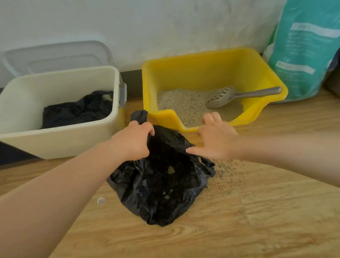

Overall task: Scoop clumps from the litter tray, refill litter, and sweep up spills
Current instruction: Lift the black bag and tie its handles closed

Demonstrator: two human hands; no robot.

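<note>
Litter, pale and sandy, lies in a shallow layer in the yellow plastic litter tray point(211, 68) against the wall, where we have left the grey slotted plastic scoop point(221, 99) resting with its handle on the right rim. Our left hand point(132, 142) pinches the bunched rim of the crinkled black plastic bag point(163, 190) on the wooden floor point(254, 234), while our right hand point(216, 139) hovers spread and relaxed over the bag's far edge, gripping nothing. We judge the main risk to be the bag's mouth sagging, since we hold only one side; lifted that way, it could tip the few pale clumps inside onto the floor. It could also drag through the scattered grains point(227, 175) just beside it and spread them wider. Left of the tray, the cream plastic bin point(54, 142) holds crumpled black plastic, its lid leaning behind. The tall teal litter sack point(308, 36) stands at the right.
</note>
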